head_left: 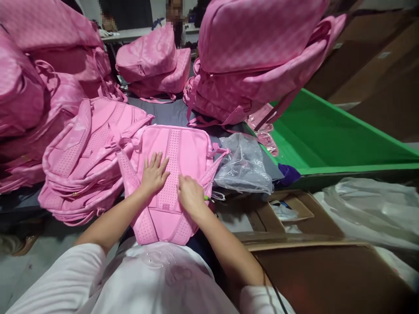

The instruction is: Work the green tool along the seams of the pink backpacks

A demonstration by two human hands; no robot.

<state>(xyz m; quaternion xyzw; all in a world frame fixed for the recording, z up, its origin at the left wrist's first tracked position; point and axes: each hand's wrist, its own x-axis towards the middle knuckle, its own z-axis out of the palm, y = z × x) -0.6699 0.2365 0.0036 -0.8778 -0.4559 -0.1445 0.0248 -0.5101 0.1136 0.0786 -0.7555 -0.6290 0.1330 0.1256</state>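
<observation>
A pink backpack (193, 144) lies back panel up before me, its straps spread to both sides and its lower end against my white shirt. My left hand (154, 174) rests flat on the panel's left half, fingers spread. Curled on the right half, beside the dotted middle strip, is my right hand (190, 194), thumb and forefinger drawn together. A slim green tool with a dark tip (208, 199) sticks out from that hand's outer edge; the rest of it is hidden in the fist, so its kind is unclear.
Another pink backpack (94, 144) lies at left, with stacked backpacks (255, 39) behind. Right of my work are a clear plastic bag (244, 165), a green-lined bin (327, 135) and cardboard boxes (327, 270). People sit at a far table (131, 35).
</observation>
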